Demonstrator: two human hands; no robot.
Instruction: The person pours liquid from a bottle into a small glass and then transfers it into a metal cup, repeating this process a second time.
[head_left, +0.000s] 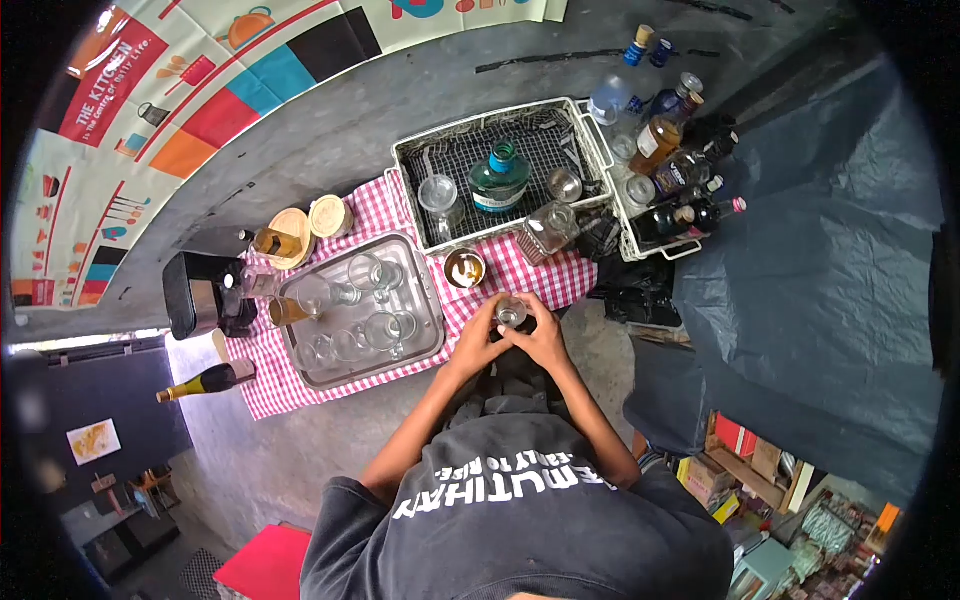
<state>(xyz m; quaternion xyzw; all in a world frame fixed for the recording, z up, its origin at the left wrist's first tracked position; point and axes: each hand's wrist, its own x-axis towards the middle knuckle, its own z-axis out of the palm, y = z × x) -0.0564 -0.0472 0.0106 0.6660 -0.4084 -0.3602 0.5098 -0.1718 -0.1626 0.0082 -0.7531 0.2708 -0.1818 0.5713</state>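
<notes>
My left hand [479,341] and my right hand [543,338] are closed round a small clear glass [511,312], one from each side. They hold it just in front of the table's near edge, and its round rim faces up toward me. Just beyond my hands, a small bowl [464,268] with brown and white contents rests on the red-and-white checked cloth [508,262]. Left of my hands lies a grey metal tray [437,325] with several clear glasses [383,333] on it. A ribbed glass jar [549,232] leans beyond my right hand.
A white wire basket [400,170] at the back holds a green-blue bottle [499,180] and glassware. Several bottles crowd a second rack [630,235] at the right. On the left are a black box-like appliance [190,295], a dark bottle [210,380] and round wooden pieces [330,216].
</notes>
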